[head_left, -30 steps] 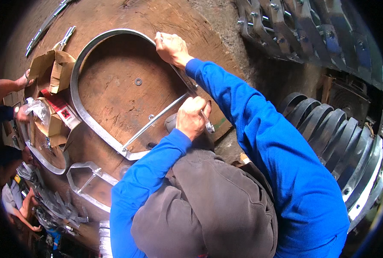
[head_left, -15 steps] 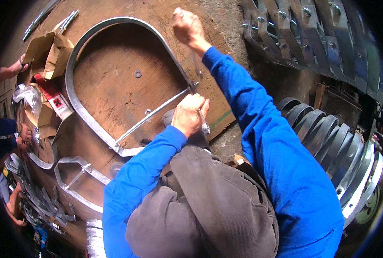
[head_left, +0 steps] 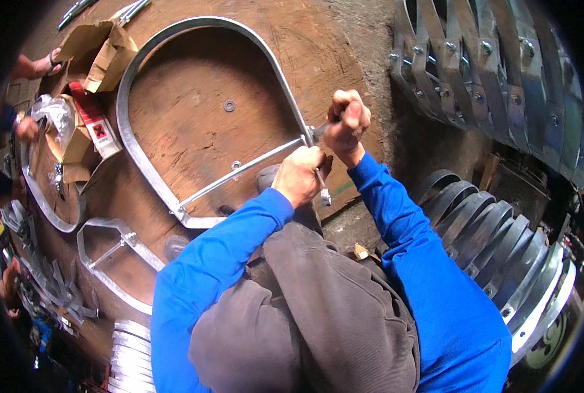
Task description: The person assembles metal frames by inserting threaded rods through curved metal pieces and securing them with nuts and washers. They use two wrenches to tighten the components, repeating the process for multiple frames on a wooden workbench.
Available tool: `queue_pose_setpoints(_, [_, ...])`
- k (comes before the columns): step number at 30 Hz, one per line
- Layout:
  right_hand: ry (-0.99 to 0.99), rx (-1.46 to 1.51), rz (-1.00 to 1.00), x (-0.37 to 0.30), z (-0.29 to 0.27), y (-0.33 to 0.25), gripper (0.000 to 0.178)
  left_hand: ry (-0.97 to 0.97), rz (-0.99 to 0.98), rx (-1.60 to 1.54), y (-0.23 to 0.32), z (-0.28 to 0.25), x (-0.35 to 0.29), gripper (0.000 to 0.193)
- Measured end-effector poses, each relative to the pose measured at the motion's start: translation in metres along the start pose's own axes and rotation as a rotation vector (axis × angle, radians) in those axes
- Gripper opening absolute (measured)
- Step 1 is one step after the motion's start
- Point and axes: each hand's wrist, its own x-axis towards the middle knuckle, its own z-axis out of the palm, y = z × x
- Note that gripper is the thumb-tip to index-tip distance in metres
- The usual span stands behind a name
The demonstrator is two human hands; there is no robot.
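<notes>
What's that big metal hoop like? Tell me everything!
The big hoop is a grey metallic band, rounded at its far end, crossed by a thin silvery rod. It lies over a brown wooden surface. The left hand and right hand are by the hoop's right side; I can't tell if either touches it.

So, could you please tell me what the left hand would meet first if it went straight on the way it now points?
The left hand would likely meet the right hand first, though their relative depth is unclear.
</notes>
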Motion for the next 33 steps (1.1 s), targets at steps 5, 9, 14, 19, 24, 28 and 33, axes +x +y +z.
queue_pose_setpoints(5, [0.020,-0.031,-0.034,0.004,0.010,0.002,0.047,-0.010,-0.015,-0.035,-0.002,-0.002,-0.001,0.009])
queue_pose_setpoints(9, [-0.032,-0.135,-0.100,0.016,0.025,0.001,0.048,-0.048,-0.043,-0.019,-0.001,-0.005,0.002,0.012])
queue_pose_setpoints(14, [-0.011,-0.091,-0.237,0.016,0.038,0.009,0.041,-0.046,0.022,-0.019,0.000,-0.006,-0.004,0.008])
queue_pose_setpoints(19, [-0.231,-0.411,-0.141,0.058,0.056,0.054,0.009,-0.037,0.056,0.027,0.001,0.004,0.001,0.017])
queue_pose_setpoints(24, [-0.199,-0.325,-0.120,0.054,0.067,0.058,0.029,-0.021,0.220,0.107,-0.010,0.003,-0.002,0.018])
queue_pose_setpoints(28, [-0.059,-0.185,-0.483,0.072,0.056,0.024,0.026,-0.032,-0.011,-0.028,0.009,-0.014,0.000,0.023])
queue_pose_setpoints(33, [0.065,-0.086,-0.148,0.087,0.052,-0.050,0.043,0.161,-0.071,-0.168,0.009,-0.093,-0.015,0.042])
